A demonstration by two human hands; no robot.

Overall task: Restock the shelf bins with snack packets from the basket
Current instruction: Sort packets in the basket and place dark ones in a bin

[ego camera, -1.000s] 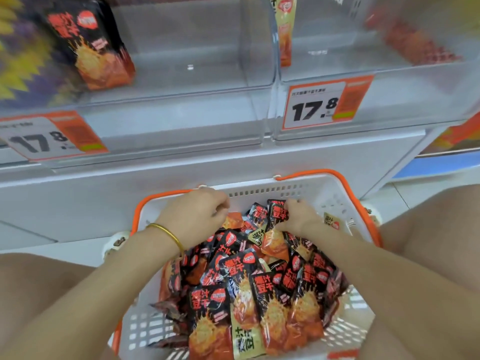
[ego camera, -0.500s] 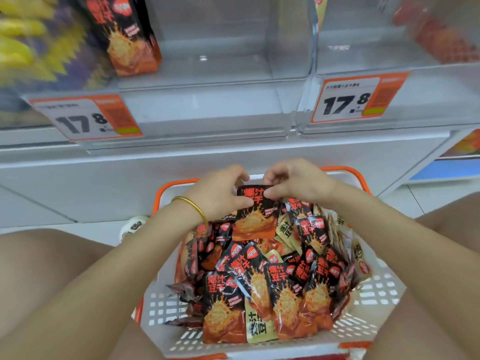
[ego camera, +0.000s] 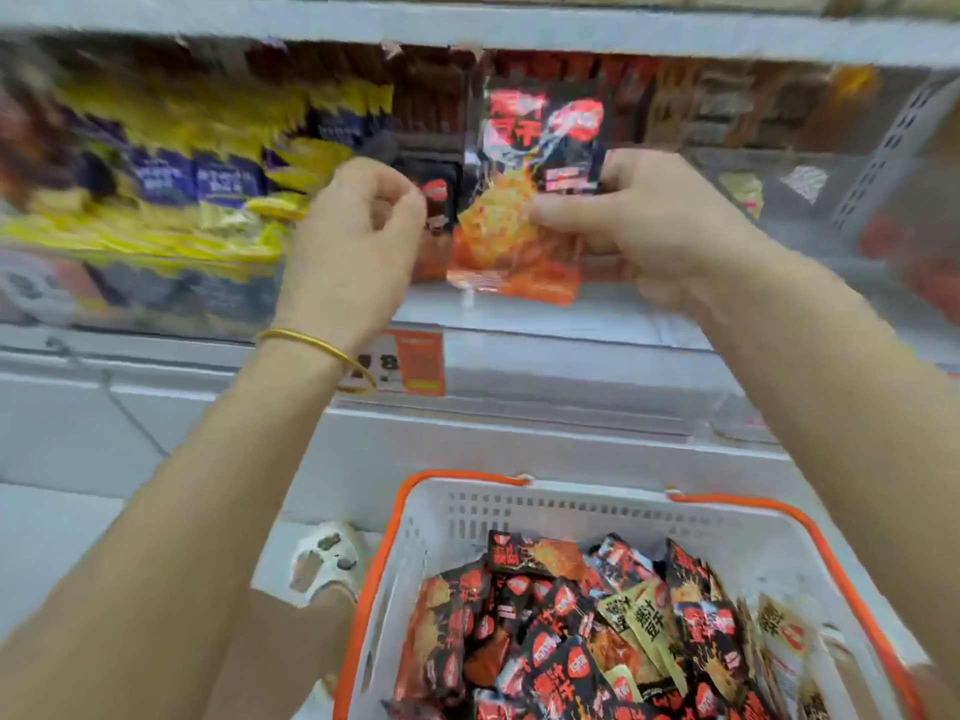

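Item: snack packet [ego camera: 511, 236], upright, 12 o'clock of basket [ego camera: 519, 511], before shelf bin [ego camera: 597, 317]; right hand [ego camera: 639, 220] pinches its 3 o'clock edge; left hand [ego camera: 353, 241], at 9 o'clock, fingers curled, hold unclear; advised: keep upright, face outward, seat behind bin front

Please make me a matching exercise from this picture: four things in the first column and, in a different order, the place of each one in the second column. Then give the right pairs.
Things
1. snack packet
2. basket
3. gold bracelet
4. orange price tag

Places
a. on the shelf edge, partly behind the left wrist
b. in the right hand, held up above the basket
c. lowest in view, full of other packets
d. round the wrist of the left hand

Pairs: 1-b; 2-c; 3-d; 4-a
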